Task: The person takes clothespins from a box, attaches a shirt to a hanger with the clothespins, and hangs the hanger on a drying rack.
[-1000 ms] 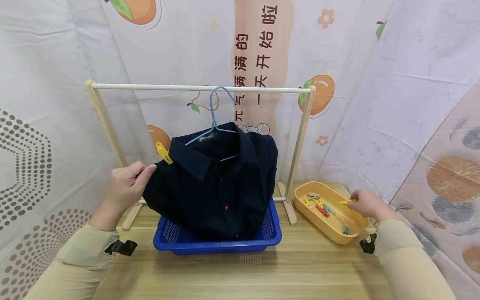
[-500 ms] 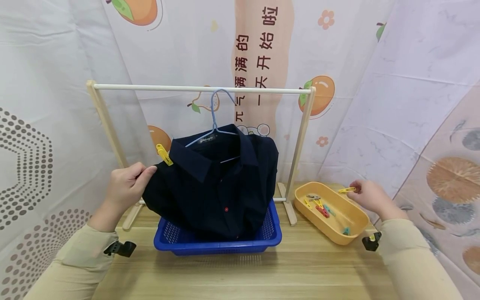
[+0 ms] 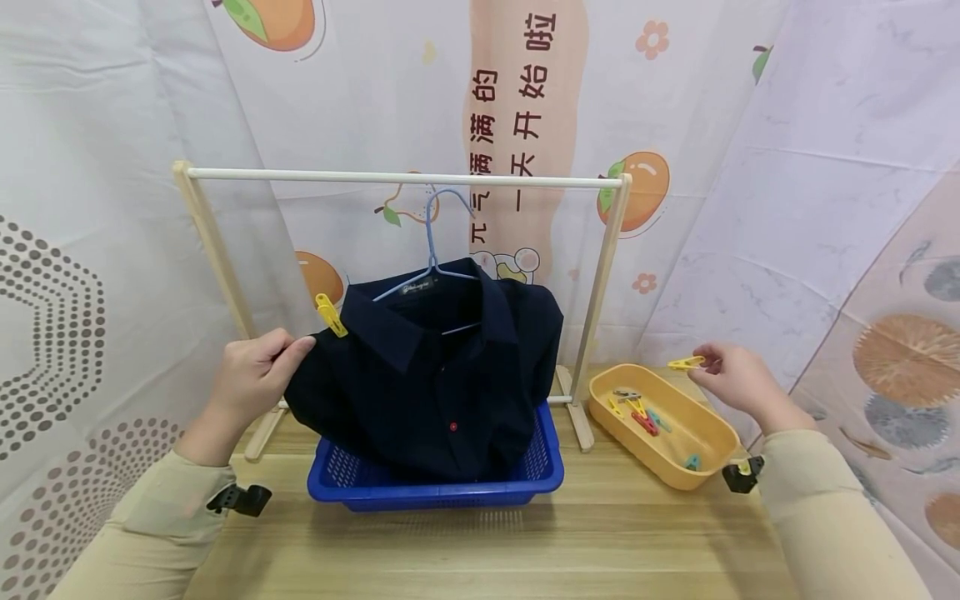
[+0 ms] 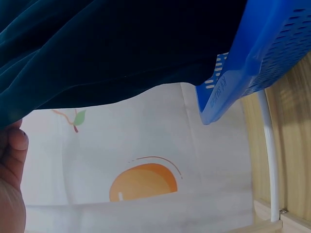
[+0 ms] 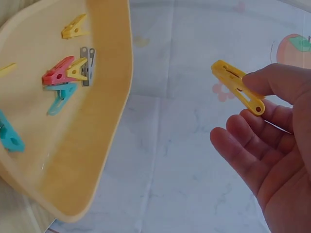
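Along the bottom of the head view, a wood-grained bench point(image 3: 465, 558) is carrying a blue basket point(image 3: 435, 499) at lower centre, and a dark shirt point(image 3: 438, 375) is resting its lower folds inside. At mid-left, the left hand point(image 3: 258, 371) is grasping the shirt's shoulder between thumb and curled fingers. The cloth is sagging into soft folds and is probably light and limp; gripping fabric alone would likely let it slump, so pinching it together with the hanger's end would be surer.

At mid-right, a shallow yellow tray point(image 3: 637, 447) is holding loose pegs, including a red peg point(image 3: 645, 422). Just beyond its right side, the right hand point(image 3: 738, 383) is pinching a yellow peg point(image 5: 238, 87) with thumb and forefinger. This is looking light, stiff and perhaps slick, best squeezed at its handle ends.

Left of the collar, another yellow peg point(image 3: 331, 316) is clipping the shoulder. At centre, a blue hanger point(image 3: 432, 242) is threading the collar, its thin hook showing just below the white rail point(image 3: 337, 176). Behind everything, a printed curtain point(image 3: 337, 92) is filling the upper frame.
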Motion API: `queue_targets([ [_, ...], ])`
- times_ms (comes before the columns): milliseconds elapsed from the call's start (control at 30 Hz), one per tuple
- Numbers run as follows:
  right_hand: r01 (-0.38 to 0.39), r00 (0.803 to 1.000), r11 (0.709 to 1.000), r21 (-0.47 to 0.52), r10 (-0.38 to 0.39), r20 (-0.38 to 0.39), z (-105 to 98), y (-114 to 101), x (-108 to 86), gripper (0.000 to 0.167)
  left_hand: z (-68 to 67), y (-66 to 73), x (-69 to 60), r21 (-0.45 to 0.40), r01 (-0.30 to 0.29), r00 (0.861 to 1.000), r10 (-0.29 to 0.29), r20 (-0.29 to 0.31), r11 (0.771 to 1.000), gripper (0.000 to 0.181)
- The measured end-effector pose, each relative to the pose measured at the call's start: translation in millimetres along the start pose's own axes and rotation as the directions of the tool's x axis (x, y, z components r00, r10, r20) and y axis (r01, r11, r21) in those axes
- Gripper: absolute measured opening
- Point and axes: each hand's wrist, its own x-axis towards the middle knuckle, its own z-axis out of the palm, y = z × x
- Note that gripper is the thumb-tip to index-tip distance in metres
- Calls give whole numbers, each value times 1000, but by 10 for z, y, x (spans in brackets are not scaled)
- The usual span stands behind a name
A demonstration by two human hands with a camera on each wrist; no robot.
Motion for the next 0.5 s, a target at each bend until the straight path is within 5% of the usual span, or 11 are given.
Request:
queue_targets([
  [500,105,989,994,21,-102,-110,-125,-315,62,40,-13,-2,-3,-11,14,1000,-14,5,1000,53],
])
